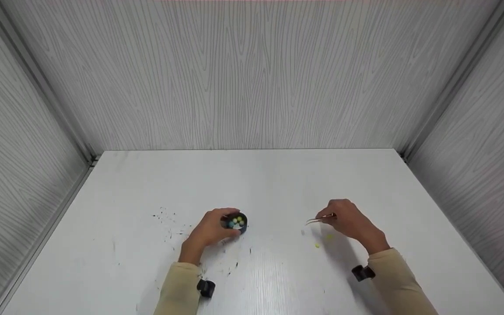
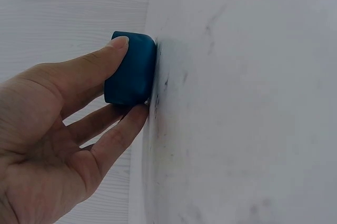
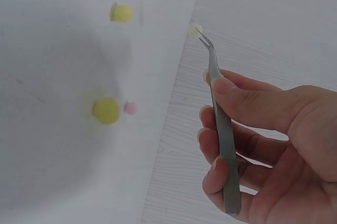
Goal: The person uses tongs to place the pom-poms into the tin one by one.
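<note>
My left hand point(image 1: 211, 226) grips a small blue round container point(image 2: 131, 69) by its sides, thumb on one side and fingers on the other, its base at the tabletop. Several small green, yellow and blue balls point(image 1: 236, 221) lie inside it, seen in the head view. To the right, my right hand point(image 1: 344, 217) holds curved metal tweezers point(image 3: 225, 145) between thumb and fingers, above the table. In the right wrist view the tweezer tips overlap a small pale ball point(image 3: 195, 30). Nearby are a yellow ball point(image 3: 123, 13), a larger olive-yellow ball point(image 3: 106, 111) and a small pink ball point(image 3: 131, 108).
The white table point(image 1: 274, 183) carries dark marks and specks point(image 1: 169, 223), mostly left of and below the left hand. Wood-grain panels point(image 1: 252, 74) stand at the back and both sides. A black wrist device point(image 1: 362, 273) sits at the right sleeve, another point(image 1: 206, 288) at the left.
</note>
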Tool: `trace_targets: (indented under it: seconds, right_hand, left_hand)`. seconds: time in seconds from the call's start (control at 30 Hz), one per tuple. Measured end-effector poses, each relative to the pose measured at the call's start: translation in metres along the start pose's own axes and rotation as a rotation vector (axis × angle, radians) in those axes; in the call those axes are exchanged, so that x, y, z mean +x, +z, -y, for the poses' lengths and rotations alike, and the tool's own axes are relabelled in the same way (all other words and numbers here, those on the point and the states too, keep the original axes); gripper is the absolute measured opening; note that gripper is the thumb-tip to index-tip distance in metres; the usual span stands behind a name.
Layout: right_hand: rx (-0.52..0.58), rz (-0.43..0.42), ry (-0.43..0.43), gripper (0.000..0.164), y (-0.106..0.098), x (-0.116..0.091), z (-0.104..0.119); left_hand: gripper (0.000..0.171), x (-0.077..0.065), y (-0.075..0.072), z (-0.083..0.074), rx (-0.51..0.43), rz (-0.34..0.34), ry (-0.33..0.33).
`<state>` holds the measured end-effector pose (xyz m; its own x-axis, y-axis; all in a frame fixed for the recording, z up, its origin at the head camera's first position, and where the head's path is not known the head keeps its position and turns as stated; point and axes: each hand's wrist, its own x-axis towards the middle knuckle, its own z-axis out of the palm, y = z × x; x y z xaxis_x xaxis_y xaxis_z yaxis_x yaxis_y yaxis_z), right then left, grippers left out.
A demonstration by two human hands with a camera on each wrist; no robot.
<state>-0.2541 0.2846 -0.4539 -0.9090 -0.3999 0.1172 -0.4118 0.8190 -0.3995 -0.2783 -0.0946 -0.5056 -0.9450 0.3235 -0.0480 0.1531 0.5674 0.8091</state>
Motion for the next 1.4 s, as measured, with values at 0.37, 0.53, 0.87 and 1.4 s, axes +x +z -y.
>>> trace_targets:
  seconds: [0.37, 0.53, 0.87, 1.4]
  right_hand:
    - [0.039, 0.005, -0.039, 0.019, 0.0, 0.01, 0.01]
    - [0.02, 0.007, -0.053, 0.018, 0.003, 0.015, 0.013]
    - [0.019, -0.003, -0.08, 0.018, 0.006, 0.022, 0.022]
    - [0.047, -0.017, -0.096, 0.018, 0.011, 0.036, 0.036]
  left_hand:
    - [0.059, 0.002, 0.0, 0.002, -0.021, 0.009, 0.018]
    - [0.059, 0.001, -0.001, 0.003, -0.003, 0.018, 0.032]
    - [0.058, 0.001, 0.0, 0.001, -0.007, 0.008, 0.014]
    - [0.057, 0.001, 0.0, 0.0, -0.001, 0.012, 0.025]
